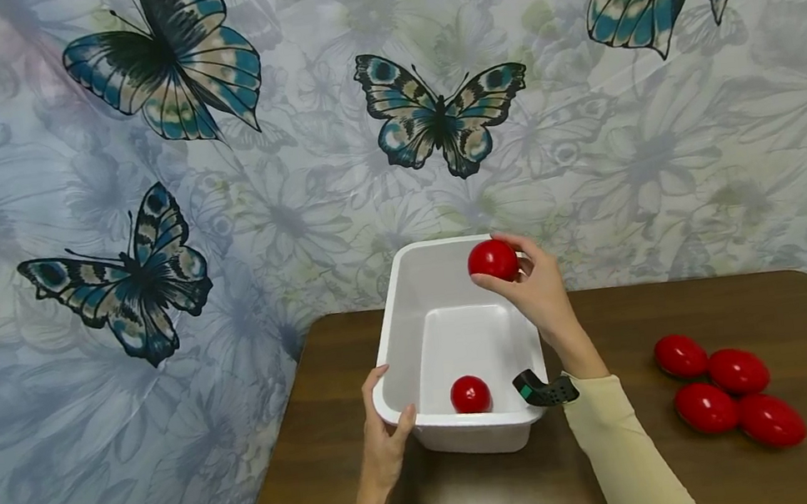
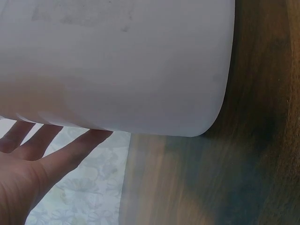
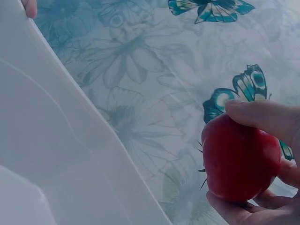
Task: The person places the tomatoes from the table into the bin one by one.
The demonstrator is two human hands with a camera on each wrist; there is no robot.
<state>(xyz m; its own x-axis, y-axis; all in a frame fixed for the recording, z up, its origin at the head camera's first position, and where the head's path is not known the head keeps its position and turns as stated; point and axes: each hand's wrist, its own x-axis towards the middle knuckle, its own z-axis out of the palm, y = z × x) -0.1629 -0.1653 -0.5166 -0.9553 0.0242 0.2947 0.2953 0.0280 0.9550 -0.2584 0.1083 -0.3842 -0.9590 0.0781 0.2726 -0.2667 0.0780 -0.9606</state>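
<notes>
In the head view a white plastic tub (image 1: 400,320) is at the middle of the table's far part. One tomato (image 1: 470,394), red and shiny, lies inside it at the near end. My right hand (image 1: 540,290) holds another red tomato (image 3: 241,159) between thumb and fingers, over the tub's far right corner. The right wrist view shows this tomato apart from the tub wall (image 3: 70,108). My left hand (image 1: 383,444) grips the tub at its near left corner. In the left wrist view its fingers (image 2: 77,150) touch the tub's outside.
Several more red tomatoes (image 1: 739,371) lie close together on the brown wooden table (image 1: 523,489), to the right of my right forearm. A cloth printed with butterflies (image 1: 293,215) hangs behind the table and at its left.
</notes>
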